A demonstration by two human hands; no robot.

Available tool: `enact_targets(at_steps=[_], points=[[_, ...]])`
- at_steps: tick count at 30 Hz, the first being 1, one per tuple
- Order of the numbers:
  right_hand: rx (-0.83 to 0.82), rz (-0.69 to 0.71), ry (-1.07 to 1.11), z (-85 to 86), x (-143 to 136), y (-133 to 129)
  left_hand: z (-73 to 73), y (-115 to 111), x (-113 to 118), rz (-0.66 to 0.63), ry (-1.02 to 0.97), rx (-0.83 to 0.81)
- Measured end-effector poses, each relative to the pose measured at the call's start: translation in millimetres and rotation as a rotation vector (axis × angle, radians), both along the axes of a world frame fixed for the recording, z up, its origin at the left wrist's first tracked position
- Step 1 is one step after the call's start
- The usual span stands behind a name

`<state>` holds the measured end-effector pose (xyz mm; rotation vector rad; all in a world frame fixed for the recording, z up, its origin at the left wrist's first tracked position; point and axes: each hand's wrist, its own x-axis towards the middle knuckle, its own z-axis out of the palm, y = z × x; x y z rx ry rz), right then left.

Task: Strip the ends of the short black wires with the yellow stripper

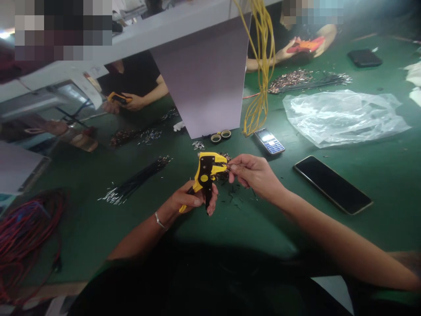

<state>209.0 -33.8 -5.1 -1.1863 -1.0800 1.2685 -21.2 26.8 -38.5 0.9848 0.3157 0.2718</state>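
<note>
My left hand is closed around the handles of a yellow and black wire stripper, held upright with its jaws pointing right. At those jaws, my right hand pinches the end of a thin dark wire, most of which the fingers cover. Behind the tool's head lies a heap of copper-coloured wire ends, partly hidden. Short black scraps are scattered on the green table below it. To the left rests a bundle of black wires with bare silvery ends.
A smartphone and a keypad phone lie to the right, near a clear plastic bag. Tape rolls sit before a pale panel. Yellow cables hang down. Red wire coils lie left. Co-workers' hands hold tools opposite.
</note>
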Motion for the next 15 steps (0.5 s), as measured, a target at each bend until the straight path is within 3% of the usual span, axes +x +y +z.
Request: enact_targets(at_steps=[15], points=[[-0.007,0.027,-0.069,2.1,-0.6,-0.1,-0.5,-0.3,1.4,-0.008,0.0,0.026]])
